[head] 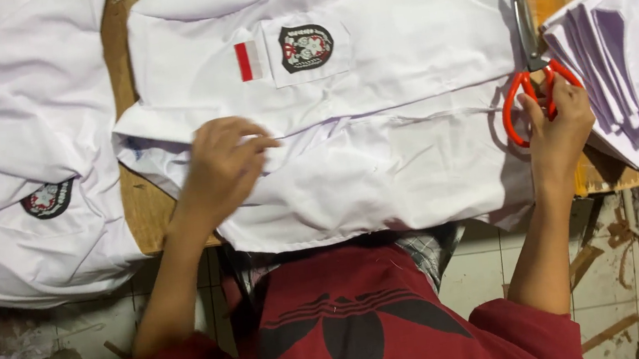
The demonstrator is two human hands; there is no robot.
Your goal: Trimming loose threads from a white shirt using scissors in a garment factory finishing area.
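Note:
A white shirt point(404, 70) with a dark badge point(306, 47) on its pocket and a small red-and-white patch lies spread on the wooden table point(144, 207). My left hand point(221, 168) rests on the shirt's front near its left edge, fingers curled and pinching the cloth. At the shirt's right edge, my right hand point(558, 127) has its fingers in the handles of red-handled scissors point(531, 65), whose blades point away from me.
A pile of white shirts point(12, 154) with another badge lies at the left, hanging over the table edge. A stack of folded white cloth pieces point(632, 56) sits at the right. Below the table are a tiled floor and scraps.

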